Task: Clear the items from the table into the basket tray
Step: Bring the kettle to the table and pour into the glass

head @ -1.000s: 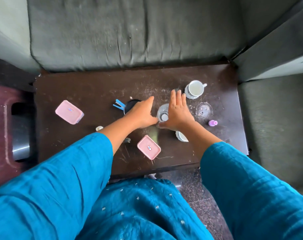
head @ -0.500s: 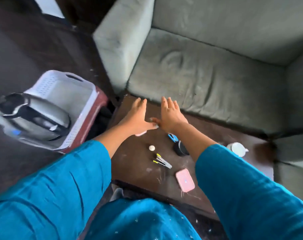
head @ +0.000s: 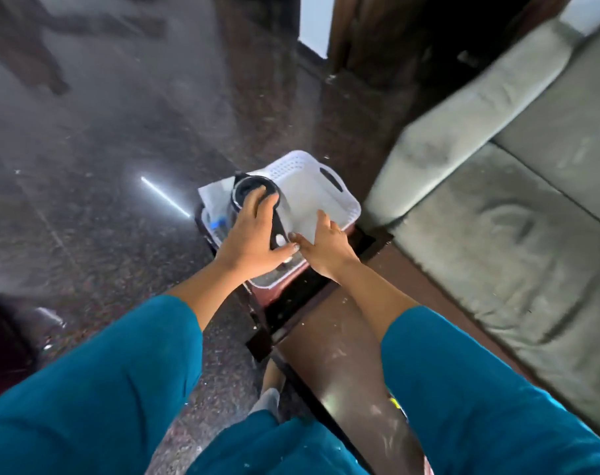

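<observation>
Now both hands are over the basket tray [head: 339,204], which sits on a red stool [head: 274,293] beside the end of the desk [head: 343,337]. Half a second ago they were above the desk top, held close together around a small item. Left hand [head: 252,234]: fingers spread, resting on the lid of the kettle [head: 254,190] that lies in the tray. Right hand [head: 327,250]: fingers extended, reaching down inside the tray wall. A small white piece [head: 280,240] shows between the two thumbs; whether it is released cannot be determined. Judgement: the transfer is at the drop-off stage, and further desk items probably remain.
</observation>
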`<state>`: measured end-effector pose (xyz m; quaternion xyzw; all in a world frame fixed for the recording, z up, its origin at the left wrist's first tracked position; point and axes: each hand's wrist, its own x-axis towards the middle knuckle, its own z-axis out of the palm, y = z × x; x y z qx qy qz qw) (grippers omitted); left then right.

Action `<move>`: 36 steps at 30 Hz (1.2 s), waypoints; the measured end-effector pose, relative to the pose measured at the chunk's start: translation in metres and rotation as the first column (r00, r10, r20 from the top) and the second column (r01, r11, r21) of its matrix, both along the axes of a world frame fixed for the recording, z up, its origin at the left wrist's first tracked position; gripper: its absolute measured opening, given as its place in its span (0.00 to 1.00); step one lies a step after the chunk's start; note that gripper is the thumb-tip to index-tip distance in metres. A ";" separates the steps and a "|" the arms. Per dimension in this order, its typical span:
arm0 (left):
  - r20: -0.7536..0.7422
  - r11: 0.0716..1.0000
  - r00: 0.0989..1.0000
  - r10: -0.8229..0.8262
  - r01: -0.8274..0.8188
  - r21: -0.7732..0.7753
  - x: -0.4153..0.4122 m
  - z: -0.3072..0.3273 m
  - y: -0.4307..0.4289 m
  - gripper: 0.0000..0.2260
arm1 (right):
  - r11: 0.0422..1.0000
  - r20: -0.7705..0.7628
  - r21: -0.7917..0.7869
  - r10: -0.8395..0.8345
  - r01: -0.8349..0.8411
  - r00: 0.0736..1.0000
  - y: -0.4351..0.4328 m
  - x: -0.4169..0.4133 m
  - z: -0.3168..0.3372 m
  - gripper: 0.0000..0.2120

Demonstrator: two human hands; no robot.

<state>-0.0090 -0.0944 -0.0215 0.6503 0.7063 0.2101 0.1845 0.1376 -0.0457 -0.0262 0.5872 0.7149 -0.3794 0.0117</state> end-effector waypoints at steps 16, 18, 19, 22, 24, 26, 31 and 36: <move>0.211 0.925 0.958 0.195 -0.109 -0.363 -0.076 -0.061 0.045 0.49 | 0.933 -0.090 -0.341 -0.154 0.115 0.984 0.029 -0.062 -0.047 0.11; 0.205 0.922 0.959 0.195 -0.109 -0.371 -0.075 -0.065 0.051 0.53 | 0.884 -0.149 -0.415 -0.300 0.216 0.942 0.027 -0.067 -0.054 0.08; 0.209 0.923 0.959 0.193 -0.105 -0.370 -0.075 -0.067 0.054 0.54 | 0.864 -0.160 -0.438 -0.349 0.251 0.923 0.027 -0.068 -0.057 0.08; 0.234 0.940 0.953 0.194 -0.112 -0.322 -0.077 -0.070 0.059 0.53 | 0.871 -0.162 -0.405 -0.366 0.276 0.916 0.023 -0.069 -0.062 0.09; 0.250 0.949 0.951 0.183 -0.104 -0.298 -0.079 -0.069 0.060 0.52 | 0.894 -0.170 -0.361 -0.342 0.264 0.924 0.021 -0.067 -0.063 0.09; 0.259 0.953 0.950 0.176 -0.099 -0.286 -0.081 -0.070 0.058 0.51 | 0.906 -0.185 -0.346 -0.322 0.246 0.928 0.021 -0.065 -0.064 0.10; 0.262 0.969 0.954 0.149 -0.088 -0.231 -0.076 -0.064 0.053 0.49 | 0.896 -0.236 -0.359 -0.358 0.261 0.904 0.021 -0.054 -0.063 0.13; 0.243 0.994 0.967 0.075 -0.052 -0.098 -0.063 -0.042 0.054 0.49 | 0.904 -0.306 -0.309 -0.388 0.295 0.869 0.016 -0.033 -0.048 0.13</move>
